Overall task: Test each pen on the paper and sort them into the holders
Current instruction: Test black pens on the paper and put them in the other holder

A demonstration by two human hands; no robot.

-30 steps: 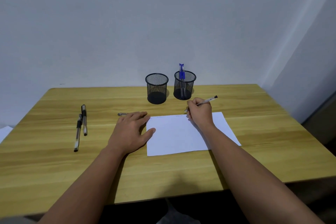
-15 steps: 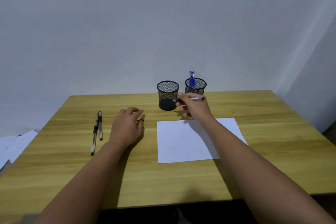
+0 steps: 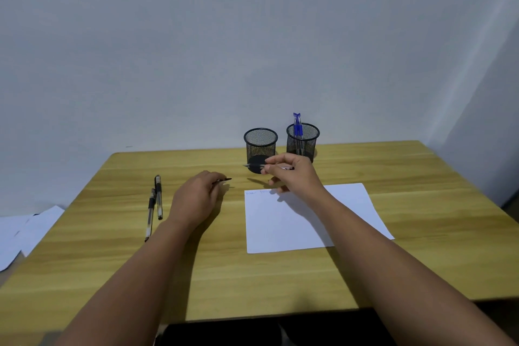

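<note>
My right hand [image 3: 295,177] pinches a pen [image 3: 254,166] and holds it level above the table, tip pointing left, in front of the empty black mesh holder [image 3: 260,139]. The second mesh holder [image 3: 303,135], to its right, contains blue pens [image 3: 297,126]. My left hand [image 3: 196,196] is closed on a small dark pen cap [image 3: 226,179], whose end sticks out toward the pen tip. The white paper [image 3: 306,219] lies under my right forearm, with faint scribbles at its top left corner. Two more capped pens [image 3: 158,196] lie side by side at the left of the table.
The wooden table [image 3: 280,275] ends at a grey wall just behind the holders. Loose white sheets [image 3: 28,230] lie lower down, beyond the table's left edge. A wall corner stands at the far right.
My right hand lifted the pen off the paper and turned it level, tip to the left. My left hand left the paper's edge and picked up the cap that lay on the table.
</note>
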